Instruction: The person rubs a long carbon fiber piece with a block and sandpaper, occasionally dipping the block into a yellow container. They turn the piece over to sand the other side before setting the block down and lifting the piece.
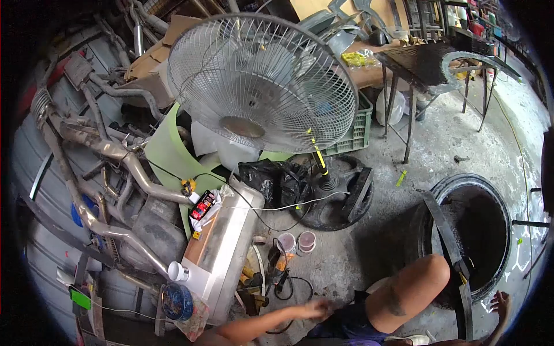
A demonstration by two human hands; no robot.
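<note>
My left hand (316, 309) is above my lap, smeared by motion, so its fingers do not show clearly. My right hand (501, 303) is at the lower right with its fingers apart and nothing in it. It is close to the lower rim of a large black round tub (506, 254). A long dark curved strip (447, 233) leans across the tub's near side, beside my bare knee (434, 270). Left of my legs, a power tool with an orange label (281, 262) and a black cord lies on the floor, next to two small pinkish cups (306, 241).
A large pedestal fan (259, 81) stands ahead on a round black base (332, 216). Metal exhaust pipes (124, 158) pile up at left. A white cord (283, 205) crosses near a long pale box-like piece (222, 254). A dark metal-legged table (415, 66) stands at back right.
</note>
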